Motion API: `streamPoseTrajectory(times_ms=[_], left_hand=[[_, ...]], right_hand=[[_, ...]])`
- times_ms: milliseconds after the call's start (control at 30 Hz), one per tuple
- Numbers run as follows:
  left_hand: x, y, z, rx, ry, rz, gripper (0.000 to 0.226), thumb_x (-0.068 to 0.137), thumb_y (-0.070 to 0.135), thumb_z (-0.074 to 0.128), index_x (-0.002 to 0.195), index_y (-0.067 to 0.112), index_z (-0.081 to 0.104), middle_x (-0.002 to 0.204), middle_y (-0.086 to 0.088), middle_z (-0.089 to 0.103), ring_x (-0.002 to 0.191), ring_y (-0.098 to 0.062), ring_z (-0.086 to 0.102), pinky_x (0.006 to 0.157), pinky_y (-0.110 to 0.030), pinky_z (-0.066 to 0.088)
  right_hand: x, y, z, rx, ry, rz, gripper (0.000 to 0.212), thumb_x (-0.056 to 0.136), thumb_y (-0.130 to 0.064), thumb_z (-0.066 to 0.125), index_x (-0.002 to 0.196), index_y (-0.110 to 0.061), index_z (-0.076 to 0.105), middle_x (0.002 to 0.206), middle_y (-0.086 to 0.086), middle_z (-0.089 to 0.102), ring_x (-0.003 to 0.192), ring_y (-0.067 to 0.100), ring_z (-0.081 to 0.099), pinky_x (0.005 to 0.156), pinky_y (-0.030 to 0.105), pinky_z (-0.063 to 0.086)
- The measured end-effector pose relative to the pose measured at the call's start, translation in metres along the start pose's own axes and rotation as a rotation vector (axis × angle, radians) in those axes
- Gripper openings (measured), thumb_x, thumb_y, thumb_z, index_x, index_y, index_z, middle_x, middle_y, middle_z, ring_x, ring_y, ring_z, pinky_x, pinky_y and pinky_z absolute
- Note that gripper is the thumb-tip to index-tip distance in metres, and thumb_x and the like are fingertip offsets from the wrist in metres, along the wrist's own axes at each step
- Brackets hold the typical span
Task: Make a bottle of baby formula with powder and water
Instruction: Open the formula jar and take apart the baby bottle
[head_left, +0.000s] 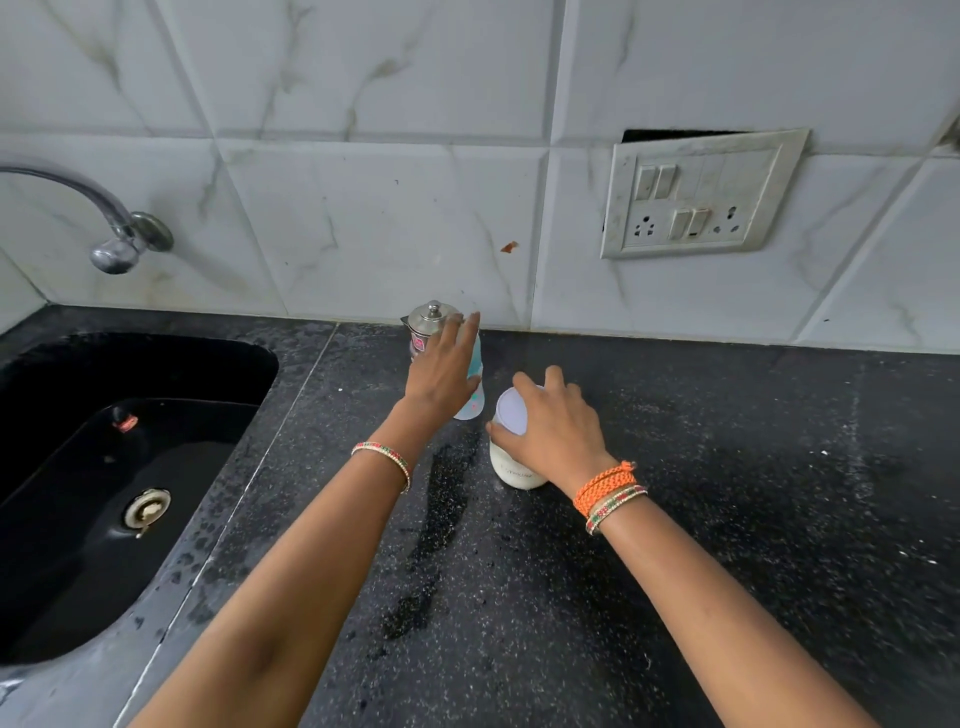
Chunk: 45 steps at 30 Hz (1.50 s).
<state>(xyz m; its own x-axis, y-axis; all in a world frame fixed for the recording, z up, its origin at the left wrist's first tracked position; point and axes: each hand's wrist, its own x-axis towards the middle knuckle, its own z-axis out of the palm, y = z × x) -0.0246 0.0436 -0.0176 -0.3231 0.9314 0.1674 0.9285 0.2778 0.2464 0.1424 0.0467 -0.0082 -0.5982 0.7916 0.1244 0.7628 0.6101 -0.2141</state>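
Clear plastic, the baby bottle (474, 387) stands upright on the black speckled counter (675, 519), just left of the white powder jar (514, 467). The left hand (441, 374) wraps the bottle, fingers curled round it. The right hand (556, 431) clamps the jar's white lid (511, 410). Behind the bottle stands a steel pot (428, 325); well left, the black sink (104, 467).
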Motion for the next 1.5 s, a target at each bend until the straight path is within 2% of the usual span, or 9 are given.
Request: streamPoseTrajectory(times_ms=[200,333,433,567,667,800,1000,1200,1500], left_hand=[[-0.009,-0.001,0.000,-0.014,0.084,0.027,0.095,0.081,0.017,0.067,0.150,0.020,0.002,0.157,-0.015,0.006,0.142,-0.039,0.017,0.109,-0.050,0.034],[-0.066,0.016,0.011,-0.521,0.437,-0.119,0.060,0.076,-0.002,0.053,0.132,0.012,0.041,0.133,-0.009,0.045,0.123,-0.026,0.042,0.102,-0.038,0.040],[-0.113,0.024,0.037,-0.791,0.230,-0.084,0.056,0.073,-0.003,0.053,0.126,0.014,0.044,0.119,0.003,0.052,0.113,-0.020,0.054,0.092,-0.030,0.046],[-0.125,0.025,0.048,-1.085,-0.081,-0.032,0.090,0.067,0.012,0.067,0.142,0.024,0.018,0.132,0.011,0.045,0.122,-0.002,0.048,0.101,-0.021,0.042],[-0.119,0.029,0.048,-1.087,-0.152,-0.084,0.115,0.064,0.032,0.075,0.146,0.018,-0.004,0.129,0.014,0.044,0.115,0.003,0.048,0.095,-0.014,0.038],[-0.116,0.034,0.052,-1.087,-0.024,-0.211,0.087,0.050,0.042,0.080,0.126,0.022,0.043,0.115,0.013,0.058,0.099,0.014,0.055,0.082,-0.008,0.046],[-0.114,0.033,0.053,-1.121,0.019,-0.265,0.070,0.047,0.032,0.083,0.109,0.027,0.052,0.097,0.018,0.062,0.084,0.021,0.057,0.068,-0.004,0.045],[-0.112,0.036,0.057,-1.095,0.051,-0.296,0.063,0.058,0.012,0.086,0.111,0.022,0.053,0.099,0.013,0.063,0.081,0.020,0.057,0.067,-0.003,0.044],[-0.109,0.037,0.054,-1.028,-0.013,-0.296,0.070,0.057,0.031,0.085,0.117,0.033,0.048,0.107,0.015,0.060,0.097,0.000,0.057,0.069,-0.008,0.043]], right_hand=[[-0.010,-0.006,-0.004,-0.004,-0.012,-0.002,0.070,0.079,-0.060,0.058,0.135,-0.022,0.039,0.122,0.012,0.044,0.104,0.034,0.055,0.079,0.038,0.048],[-0.011,-0.015,-0.001,-0.018,0.042,0.042,0.068,0.078,-0.064,0.058,0.125,-0.018,0.044,0.111,0.012,0.049,0.094,0.034,0.059,0.069,0.035,0.043],[-0.014,-0.026,0.005,-0.054,0.104,0.095,0.062,0.080,-0.061,0.054,0.120,-0.014,0.045,0.107,0.013,0.051,0.088,0.033,0.059,0.063,0.033,0.037],[-0.014,-0.033,0.009,-0.140,0.118,0.151,0.063,0.081,-0.061,0.049,0.121,-0.011,0.043,0.104,0.013,0.052,0.084,0.031,0.059,0.060,0.033,0.039],[-0.009,-0.036,0.010,-0.217,0.085,0.167,0.072,0.079,-0.068,0.044,0.121,-0.010,0.044,0.100,0.013,0.053,0.079,0.028,0.059,0.057,0.030,0.040],[-0.007,-0.031,0.012,-0.188,0.078,0.124,0.070,0.077,-0.066,0.048,0.123,-0.013,0.047,0.104,0.014,0.055,0.087,0.031,0.060,0.062,0.033,0.040],[-0.002,-0.023,0.008,-0.228,0.089,-0.031,0.063,0.080,-0.064,0.047,0.118,-0.015,0.051,0.102,0.013,0.060,0.086,0.032,0.062,0.063,0.032,0.037],[-0.001,-0.015,0.005,-0.189,0.101,-0.109,0.062,0.079,-0.066,0.049,0.116,-0.016,0.051,0.100,0.011,0.060,0.085,0.031,0.063,0.063,0.032,0.038],[-0.001,-0.004,-0.003,-0.190,0.064,-0.232,0.065,0.081,-0.065,0.048,0.122,-0.016,0.047,0.105,0.010,0.060,0.089,0.031,0.062,0.066,0.032,0.039]])
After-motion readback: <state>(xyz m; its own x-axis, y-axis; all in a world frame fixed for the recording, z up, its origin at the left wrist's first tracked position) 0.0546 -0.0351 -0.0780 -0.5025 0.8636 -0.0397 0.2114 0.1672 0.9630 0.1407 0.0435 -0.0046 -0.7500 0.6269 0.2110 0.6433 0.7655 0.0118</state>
